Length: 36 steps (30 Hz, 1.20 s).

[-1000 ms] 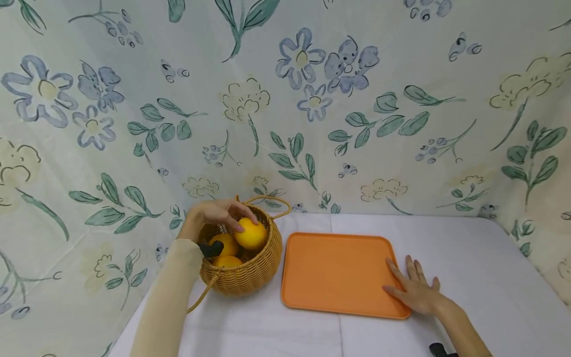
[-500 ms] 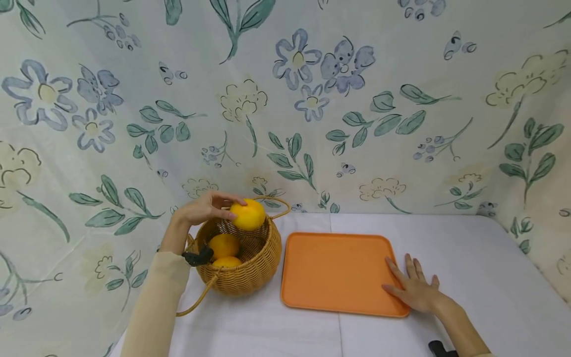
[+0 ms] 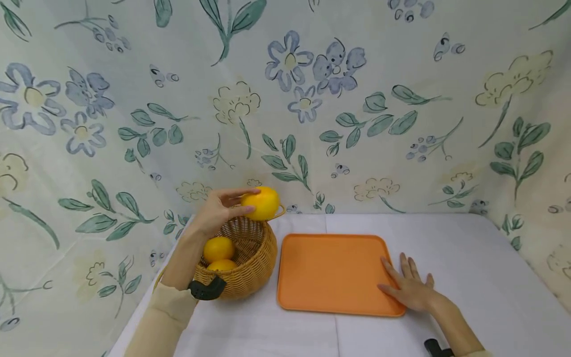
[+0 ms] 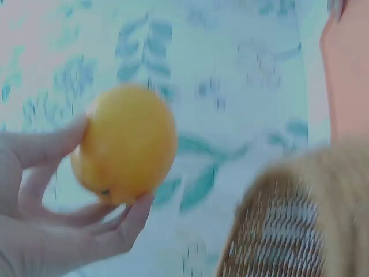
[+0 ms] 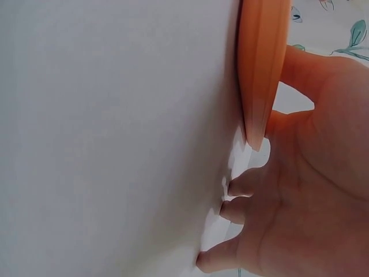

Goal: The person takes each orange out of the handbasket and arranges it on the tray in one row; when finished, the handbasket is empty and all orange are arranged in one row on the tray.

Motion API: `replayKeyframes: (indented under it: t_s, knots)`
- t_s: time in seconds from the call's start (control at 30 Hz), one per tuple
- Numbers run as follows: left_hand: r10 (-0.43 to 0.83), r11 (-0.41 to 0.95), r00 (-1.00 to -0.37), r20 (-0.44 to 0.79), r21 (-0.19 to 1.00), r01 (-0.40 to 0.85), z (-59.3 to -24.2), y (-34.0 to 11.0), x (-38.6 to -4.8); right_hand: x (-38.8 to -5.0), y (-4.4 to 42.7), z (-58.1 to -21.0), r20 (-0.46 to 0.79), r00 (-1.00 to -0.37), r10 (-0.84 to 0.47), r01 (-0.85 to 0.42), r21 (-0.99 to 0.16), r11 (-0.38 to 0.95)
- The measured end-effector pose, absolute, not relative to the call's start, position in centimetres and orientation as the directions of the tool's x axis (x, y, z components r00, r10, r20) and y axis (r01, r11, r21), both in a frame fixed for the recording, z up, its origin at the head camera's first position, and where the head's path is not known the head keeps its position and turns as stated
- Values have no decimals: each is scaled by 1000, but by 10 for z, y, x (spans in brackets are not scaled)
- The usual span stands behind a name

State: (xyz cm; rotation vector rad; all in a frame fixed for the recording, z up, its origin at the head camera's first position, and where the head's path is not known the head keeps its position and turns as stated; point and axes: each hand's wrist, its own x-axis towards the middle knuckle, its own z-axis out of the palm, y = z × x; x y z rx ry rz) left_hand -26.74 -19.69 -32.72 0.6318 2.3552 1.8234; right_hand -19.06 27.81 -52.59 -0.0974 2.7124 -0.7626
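Fruit (image 3: 261, 204), round, yellow, left hand (image 3: 217, 212) pinching, clear of tan wicker basket (image 3: 256, 270); spread right hand (image 3: 412, 290) probably steadies rectangular orange tray (image 3: 330, 272).

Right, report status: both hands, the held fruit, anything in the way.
Left hand holding one yellow fruit, clear of basket. Right hand on right edge of orange tray. Two more fruits in basket. Otherwise nothing seen on tray.

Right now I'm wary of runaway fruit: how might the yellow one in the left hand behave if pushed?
The yellow fruit would probably roll, being nearly round. Its smooth skin may be slippery. It seems firm: the left hand makes no visible dent.
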Motion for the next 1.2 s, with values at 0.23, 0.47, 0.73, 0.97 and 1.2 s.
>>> replayKeyframes:
  t_s: [0.23, 0.47, 0.73, 0.97, 1.2]
  knots:
    - [330, 96, -921, 206, 964, 249, -332, -152, -240, -194, 281, -533, -245, -957, -157, -3, -532, 847]
    - [254, 27, -943, 217, 973, 231, -364, -105, -230, -189, 273, -519, -297, -944, -140, 33, -511, 859]
    - [113, 102, -971, 211, 970, 222, -415, -61, -227, -185, 268, -512, -297, -946, -131, 29, -479, 877]
    - [-91, 166, -990, 108, 982, 92, -466, -39, -240, -185, 268, -513, -300, -945, -130, 32, -480, 876]
    - [-222, 143, -972, 76, 989, 45, -496, -27, -248, -186, 269, -513, -292, -948, -129, 27, -475, 879]
